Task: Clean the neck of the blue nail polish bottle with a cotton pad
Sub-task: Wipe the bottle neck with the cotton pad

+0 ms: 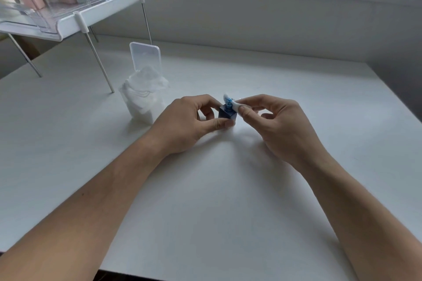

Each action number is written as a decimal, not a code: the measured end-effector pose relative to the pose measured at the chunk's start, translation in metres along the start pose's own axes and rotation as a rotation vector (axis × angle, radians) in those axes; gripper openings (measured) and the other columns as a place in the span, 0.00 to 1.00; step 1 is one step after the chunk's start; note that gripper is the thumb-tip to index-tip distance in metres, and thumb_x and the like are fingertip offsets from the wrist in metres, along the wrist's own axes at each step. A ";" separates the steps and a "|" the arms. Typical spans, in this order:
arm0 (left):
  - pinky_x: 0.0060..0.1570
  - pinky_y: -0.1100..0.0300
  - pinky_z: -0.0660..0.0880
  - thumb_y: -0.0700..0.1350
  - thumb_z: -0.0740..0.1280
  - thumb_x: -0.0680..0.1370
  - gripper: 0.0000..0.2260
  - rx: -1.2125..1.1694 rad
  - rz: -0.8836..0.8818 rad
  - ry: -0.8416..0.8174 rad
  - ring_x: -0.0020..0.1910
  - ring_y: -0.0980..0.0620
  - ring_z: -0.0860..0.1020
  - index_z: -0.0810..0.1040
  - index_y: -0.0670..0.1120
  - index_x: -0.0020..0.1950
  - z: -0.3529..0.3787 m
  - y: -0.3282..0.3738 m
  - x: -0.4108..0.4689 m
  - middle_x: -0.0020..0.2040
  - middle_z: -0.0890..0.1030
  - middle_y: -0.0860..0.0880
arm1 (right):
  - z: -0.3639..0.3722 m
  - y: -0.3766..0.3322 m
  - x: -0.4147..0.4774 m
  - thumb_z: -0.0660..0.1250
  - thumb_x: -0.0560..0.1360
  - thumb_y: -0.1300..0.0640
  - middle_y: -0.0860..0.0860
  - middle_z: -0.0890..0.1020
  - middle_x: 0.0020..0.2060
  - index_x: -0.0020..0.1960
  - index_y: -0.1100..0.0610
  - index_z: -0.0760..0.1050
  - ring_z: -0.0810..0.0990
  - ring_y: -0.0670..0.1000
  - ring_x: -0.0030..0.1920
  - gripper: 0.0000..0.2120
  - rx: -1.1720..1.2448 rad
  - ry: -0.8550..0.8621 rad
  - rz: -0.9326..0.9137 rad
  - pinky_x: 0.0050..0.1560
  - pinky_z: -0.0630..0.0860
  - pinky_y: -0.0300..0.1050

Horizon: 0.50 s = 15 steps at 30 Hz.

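Note:
A small square dark blue nail polish bottle [226, 114] stands uncapped on the white table [205, 189], its round neck facing up. My left hand [187, 121] grips the bottle's body between thumb and fingers. My right hand [274, 121] pinches a white cotton pad [233, 103] stained with blue. The pad is pressed against the right and far side of the neck. The bottle's cap is nowhere in view.
An open clear box of white cotton pads [143, 96] stands just left of my left hand, lid up. A raised clear rack of nail polish bottles [64, 2] on thin metal legs fills the far left corner. A grey wall and window sill run behind.

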<state>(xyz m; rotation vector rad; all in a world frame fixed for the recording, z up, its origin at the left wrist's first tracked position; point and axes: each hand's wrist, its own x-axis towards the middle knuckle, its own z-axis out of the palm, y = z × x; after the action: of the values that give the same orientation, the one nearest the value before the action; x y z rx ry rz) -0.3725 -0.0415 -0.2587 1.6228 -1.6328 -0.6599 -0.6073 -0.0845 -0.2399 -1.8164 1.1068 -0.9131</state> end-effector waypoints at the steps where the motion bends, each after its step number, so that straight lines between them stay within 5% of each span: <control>1: 0.37 0.58 0.69 0.67 0.80 0.74 0.16 0.004 -0.006 0.016 0.30 0.59 0.73 0.87 0.62 0.57 0.001 0.000 0.000 0.43 0.83 0.57 | -0.001 0.000 0.000 0.75 0.84 0.50 0.36 0.88 0.42 0.54 0.44 0.91 0.74 0.43 0.34 0.05 -0.006 -0.001 0.003 0.34 0.70 0.30; 6: 0.39 0.59 0.73 0.67 0.82 0.71 0.19 -0.049 -0.048 -0.003 0.32 0.61 0.75 0.86 0.60 0.56 0.000 0.000 0.001 0.44 0.84 0.57 | -0.004 0.000 0.003 0.74 0.84 0.51 0.51 0.89 0.49 0.54 0.44 0.91 0.72 0.51 0.35 0.06 -0.013 0.039 0.004 0.31 0.69 0.39; 10: 0.36 0.62 0.78 0.58 0.83 0.75 0.14 -0.154 -0.072 -0.098 0.32 0.60 0.76 0.88 0.61 0.59 -0.008 -0.001 0.002 0.44 0.83 0.58 | -0.003 0.000 0.004 0.75 0.83 0.52 0.45 0.90 0.47 0.56 0.45 0.90 0.75 0.42 0.32 0.06 0.002 0.121 -0.044 0.34 0.71 0.33; 15: 0.30 0.69 0.73 0.53 0.81 0.79 0.08 -0.125 -0.037 -0.063 0.28 0.62 0.76 0.89 0.58 0.58 -0.005 -0.002 0.002 0.44 0.84 0.57 | 0.004 -0.001 0.005 0.77 0.82 0.51 0.41 0.91 0.46 0.56 0.48 0.91 0.78 0.36 0.31 0.05 -0.063 0.154 -0.084 0.36 0.70 0.26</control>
<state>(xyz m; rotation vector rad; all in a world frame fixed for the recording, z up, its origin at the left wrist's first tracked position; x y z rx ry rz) -0.3678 -0.0426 -0.2571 1.5591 -1.5762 -0.8239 -0.6015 -0.0875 -0.2400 -1.8802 1.1732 -1.0944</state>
